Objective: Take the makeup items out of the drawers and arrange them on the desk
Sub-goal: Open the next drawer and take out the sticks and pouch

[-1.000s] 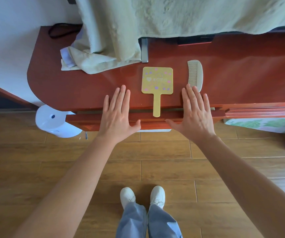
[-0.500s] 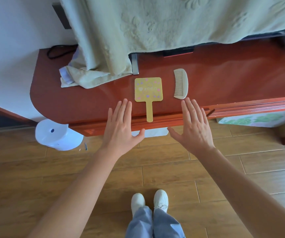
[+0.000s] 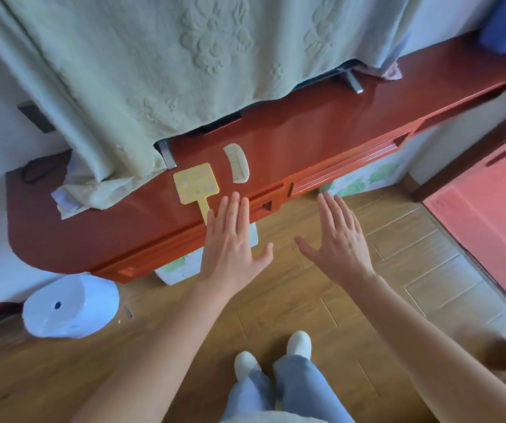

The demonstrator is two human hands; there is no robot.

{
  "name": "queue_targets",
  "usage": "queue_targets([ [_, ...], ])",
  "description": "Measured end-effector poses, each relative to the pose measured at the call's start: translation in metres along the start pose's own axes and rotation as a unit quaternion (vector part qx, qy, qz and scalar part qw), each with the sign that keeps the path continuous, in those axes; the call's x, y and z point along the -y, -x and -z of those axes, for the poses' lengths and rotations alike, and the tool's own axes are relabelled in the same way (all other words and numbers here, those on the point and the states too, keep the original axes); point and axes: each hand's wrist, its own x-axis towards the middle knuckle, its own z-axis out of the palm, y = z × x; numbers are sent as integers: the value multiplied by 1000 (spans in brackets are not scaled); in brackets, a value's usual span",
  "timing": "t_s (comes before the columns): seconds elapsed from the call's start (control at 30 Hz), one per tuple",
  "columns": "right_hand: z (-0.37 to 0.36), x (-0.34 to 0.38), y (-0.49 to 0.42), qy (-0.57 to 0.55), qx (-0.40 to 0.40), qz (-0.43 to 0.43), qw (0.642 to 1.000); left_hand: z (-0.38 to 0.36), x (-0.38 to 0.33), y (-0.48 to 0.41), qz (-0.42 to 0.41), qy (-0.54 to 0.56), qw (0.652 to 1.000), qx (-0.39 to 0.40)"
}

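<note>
Hiding the mirror (image 3: 196, 183) handle's tip, the left hand (image 3: 230, 244) spreads flat; right hand (image 3: 337, 239) likewise, empty. Mirror and comb (image 3: 236, 163) lie mid-frame on the desk (image 3: 322, 138), whose rear a cloth (image 3: 154, 65) covers.

Cloth (image 3: 160, 71): pale green, embossed with flowers, draped across the top of the view, 1 corner crumpled at lower left.
Metal feet (image 3: 166, 154): 2, grey, showing under the cloth's hem.
Cable (image 3: 36, 170): black, looped by the left wall.
Floor (image 3: 276, 306): brown wood-look tiles.
White round object (image 3: 72, 305): lies on the floor at left, 1 blue dot on it.
Shoes (image 3: 299, 343): 2, white, below blue jeans (image 3: 294, 389).
Pink panel (image 3: 489, 215): far right, dark frame beside it.
</note>
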Motion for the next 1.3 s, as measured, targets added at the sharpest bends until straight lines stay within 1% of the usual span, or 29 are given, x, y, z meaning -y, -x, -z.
queue_targets([
  [0.17,26,-34,8,6,-6,-32,999,6,-46,-10,-22,-7,1000,10],
  [0.37,44,-88,6,11,12,-24,1000,-3,-110,-20,-27,4,1000,9],
  [0.57,66,-165,-13,12,53,28,998,-10,-182,-54,14,-8,1000,7],
  [0.67,80,-204,-26,11,59,57,997,-11,-217,-70,49,-3,999,-12],
  [0.8,91,-244,-45,17,75,85,993,-15,-251,-87,81,-18,996,-11],
  [1.0,89,-267,-77,6,85,119,989,-20,-271,-108,120,-24,992,-9],
  [1.13,82,-273,-97,2,90,128,988,-30,-268,-127,136,-22,990,-3],
  [1.3,65,-285,-119,7,94,130,987,-50,-263,-151,159,5,987,16],
])
